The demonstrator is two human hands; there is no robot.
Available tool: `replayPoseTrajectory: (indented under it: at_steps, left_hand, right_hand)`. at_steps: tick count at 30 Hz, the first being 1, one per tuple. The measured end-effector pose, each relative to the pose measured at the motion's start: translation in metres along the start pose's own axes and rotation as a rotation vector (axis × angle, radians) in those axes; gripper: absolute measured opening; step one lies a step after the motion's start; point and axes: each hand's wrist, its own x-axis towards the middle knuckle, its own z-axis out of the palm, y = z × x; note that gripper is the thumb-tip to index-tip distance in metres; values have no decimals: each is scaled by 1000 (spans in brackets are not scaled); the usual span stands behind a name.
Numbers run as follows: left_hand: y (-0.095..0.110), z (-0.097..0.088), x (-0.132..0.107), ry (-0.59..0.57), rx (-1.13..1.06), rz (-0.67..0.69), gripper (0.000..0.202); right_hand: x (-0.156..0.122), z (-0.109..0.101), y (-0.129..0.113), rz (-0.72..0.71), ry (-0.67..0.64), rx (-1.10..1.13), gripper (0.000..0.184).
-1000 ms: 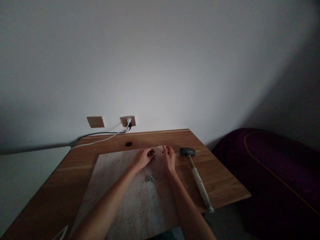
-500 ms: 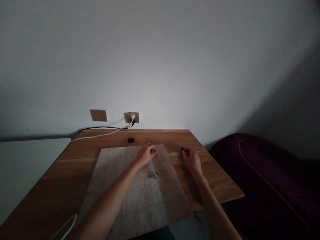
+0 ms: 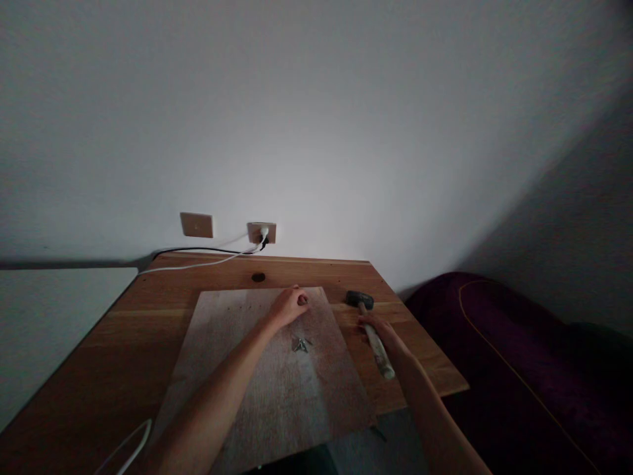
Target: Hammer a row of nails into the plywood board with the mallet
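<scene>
1. Along the far left, see a pale panel beside the wooden table, then a white cable and a black cable leading to the wall.
2. Low on the wall, find a flat plate, then an outlet with a white plug in it.
3. On the table, note a board with small dark marks near its far edge; cannot tell holes from nail heads.
4. At the board's far part, find the left hand, fingers curled inward. Cannot tell how tightly closed, or on what, if anything.
5. Nearer on the board, see loose metal bits, most likely nails.
6. Right of the board, see the hammer, dark head farthest away, with the right hand closed round its handle just below the head. Cannot tell if clear of the table.
7. Far right, notice a purple cushion, seemingly, with yellow seam.
8. Judged step: readying to hammer at the left fingertips. Next move calls for a lower, firmer grip and careful aim past those fingers.
9. No readable brand or label on plates, plug or hammer.
</scene>
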Motion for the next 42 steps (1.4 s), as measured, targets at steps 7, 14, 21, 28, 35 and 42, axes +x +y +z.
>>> replayPoseTrajectory:
  at_steps: [7,14,21,28,35,42]
  left_hand:
    - [-3,0,1,-18,41,13,5]
    - [-1,1,2,-27,91,-12,6]
    - [5,-1,3,-25,110,-33,6]
    - [6,-3,0,-13,90,5,8]
    - [5,-2,0,8,70,-4,6]
    - [3,0,0,5,47,11,10]
  right_hand:
    - [-20,37,-47,31,-143,278,35]
    - [-30,47,-78,120,-392,326,50]
    - [-48,46,-79,77,-444,282,56]
    - [-80,42,-71,25,-430,152,54]
    - [-79,35,-92,-38,-425,204,52]
    - [-87,30,-64,-62,-270,9,46]
